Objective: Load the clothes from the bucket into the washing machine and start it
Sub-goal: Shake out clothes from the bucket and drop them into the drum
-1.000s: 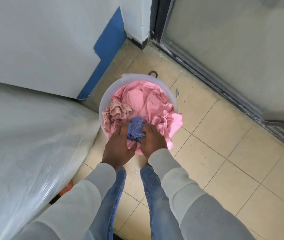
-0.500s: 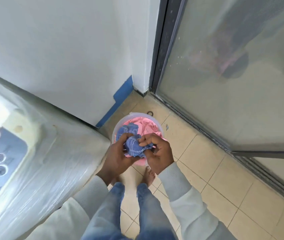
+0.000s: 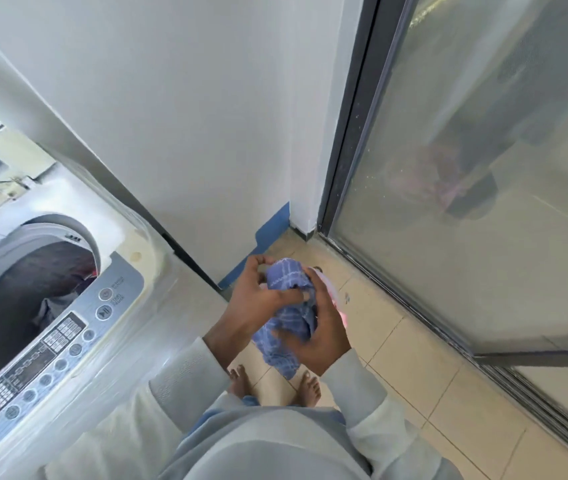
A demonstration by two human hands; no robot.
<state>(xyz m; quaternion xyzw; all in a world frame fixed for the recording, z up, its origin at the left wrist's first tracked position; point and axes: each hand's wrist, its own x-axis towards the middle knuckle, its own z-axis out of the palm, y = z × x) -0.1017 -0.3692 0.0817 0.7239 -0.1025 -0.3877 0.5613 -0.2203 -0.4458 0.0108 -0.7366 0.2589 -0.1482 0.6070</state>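
In the head view, your left hand [image 3: 258, 301] and right hand [image 3: 326, 341] both grip the blue checked cloth [image 3: 284, 277] with curled fingers above the tiled floor [image 3: 414, 358], and at nine o'clock of them stands the open washing machine [image 3: 144, 306], with dark clothes [image 3: 57, 292] in it.

Location: domestic laundry corner.
A top-loading washing machine [image 3: 130, 341], wrapped in plastic film and with clothes in its open drum, stood against a white wall [image 3: 189, 116] with blue skirting [image 3: 270, 226]. Beige floor tiles [image 3: 414, 362] ran to a frosted glass door [image 3: 466, 237]. Bare feet [image 3: 239, 379] stood on the tiles.
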